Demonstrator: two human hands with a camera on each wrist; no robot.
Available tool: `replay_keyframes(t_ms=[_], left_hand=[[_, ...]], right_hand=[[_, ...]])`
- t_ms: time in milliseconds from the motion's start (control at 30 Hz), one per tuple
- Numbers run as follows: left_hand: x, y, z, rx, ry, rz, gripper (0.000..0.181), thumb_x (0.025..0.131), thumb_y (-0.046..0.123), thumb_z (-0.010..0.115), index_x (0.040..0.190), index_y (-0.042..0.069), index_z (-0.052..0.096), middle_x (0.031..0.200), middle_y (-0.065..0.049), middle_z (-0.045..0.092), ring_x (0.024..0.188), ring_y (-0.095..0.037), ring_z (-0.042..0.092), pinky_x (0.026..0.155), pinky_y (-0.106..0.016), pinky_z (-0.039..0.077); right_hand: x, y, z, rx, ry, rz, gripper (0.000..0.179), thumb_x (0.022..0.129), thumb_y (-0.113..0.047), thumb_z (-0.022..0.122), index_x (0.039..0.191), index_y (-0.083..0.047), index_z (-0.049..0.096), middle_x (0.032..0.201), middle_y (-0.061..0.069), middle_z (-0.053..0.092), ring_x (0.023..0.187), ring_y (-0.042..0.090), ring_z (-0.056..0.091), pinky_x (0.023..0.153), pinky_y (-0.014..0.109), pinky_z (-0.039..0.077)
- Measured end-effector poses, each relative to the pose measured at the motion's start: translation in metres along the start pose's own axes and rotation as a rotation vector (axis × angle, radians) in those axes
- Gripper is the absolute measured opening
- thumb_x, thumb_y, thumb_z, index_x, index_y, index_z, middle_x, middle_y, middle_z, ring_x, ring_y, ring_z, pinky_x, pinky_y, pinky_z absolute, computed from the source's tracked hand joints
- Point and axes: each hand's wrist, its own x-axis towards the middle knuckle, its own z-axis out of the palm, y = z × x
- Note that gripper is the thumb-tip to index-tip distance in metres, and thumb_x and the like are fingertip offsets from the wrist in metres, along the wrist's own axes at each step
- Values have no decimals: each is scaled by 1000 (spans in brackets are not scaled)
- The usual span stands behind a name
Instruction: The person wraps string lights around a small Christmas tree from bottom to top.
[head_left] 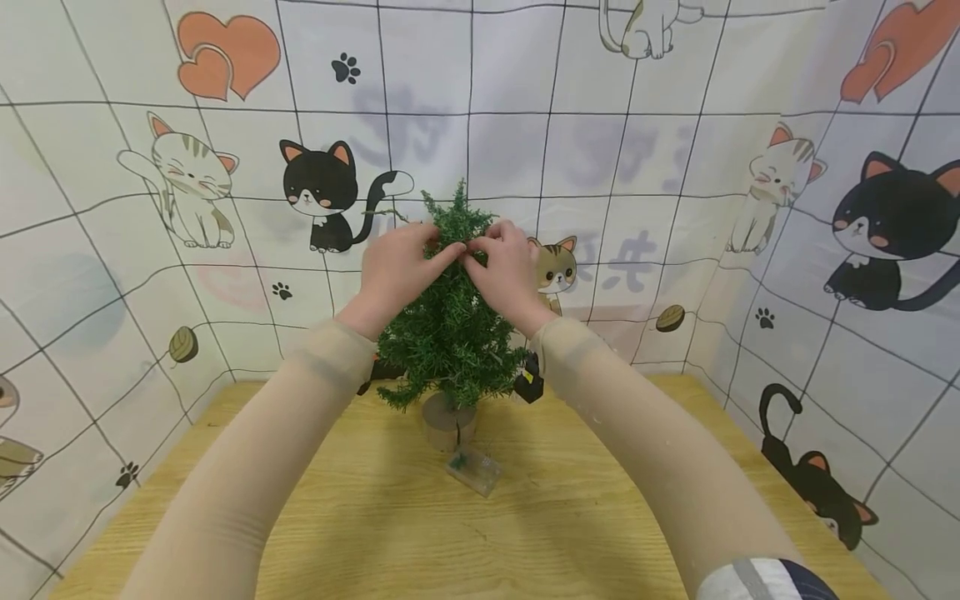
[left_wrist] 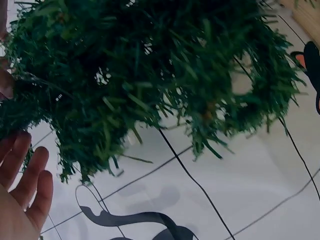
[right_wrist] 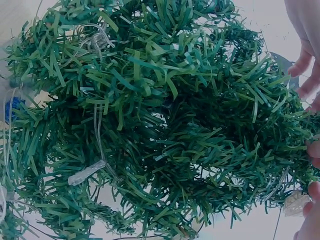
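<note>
A small green artificial Christmas tree (head_left: 457,342) stands upright in front of me, its round base (head_left: 450,421) on the table. Both hands are at its upper part, thumbs meeting just below the top. With thumb and index finger my right hand (head_left: 506,267) pinches the thin light string. My left hand (head_left: 401,262) grips at the same spot from the left, its other fingers (left_wrist: 32,182) loosely bent beside the branches. What lies between the fingertips is mostly hidden. In the right wrist view a pale woven ball (right_wrist: 296,204) sits beside the fingers, and a clear bulb (right_wrist: 86,172) hangs among the branches.
A clear battery box (head_left: 474,471) lies on the wooden table (head_left: 360,517) by the tree's base. Behind stands a wall cloth (head_left: 600,158) printed with cats and grid lines. Thin wires (right_wrist: 99,125) run through the branches, and something blue (right_wrist: 14,107) shows low on the tree.
</note>
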Motion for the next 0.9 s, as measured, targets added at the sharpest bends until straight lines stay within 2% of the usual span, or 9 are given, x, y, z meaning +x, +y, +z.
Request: replay_keyframes(t_ms=[200,467,733,900], left_hand=[[-1,6,1,22,37,-41,30,98,40,55,88,14,65,82,-4,64,56,-20,50,47,-35,39],[-2,5,-2,16,29,-83,33,99,44,52,86,16,62,77,-2,59,54,-19,48,44,-34,36],[-2,4,-2,-9,29,-80,35,97,48,53,90,15,64,79,-2,60,56,-19,50,45,-35,39],[-5,1,-6,-38,21,-90,42,95,54,53,102,16,70,96,-3,66,70,-17,60,52,-35,46]], right_hand=[[-5,6,1,48,12,9,21,96,-32,62,103,-17,75,112,6,48,105,25,44,92,53,28],[-10,13,0,81,78,-13,18,94,-28,62,94,-16,75,107,6,46,95,23,43,87,48,28],[-12,13,1,62,30,-16,24,96,-35,61,106,-18,75,108,5,46,97,21,44,85,47,28],[-16,14,-2,96,15,8,27,96,-34,60,112,-16,73,113,6,48,94,22,48,89,49,31]])
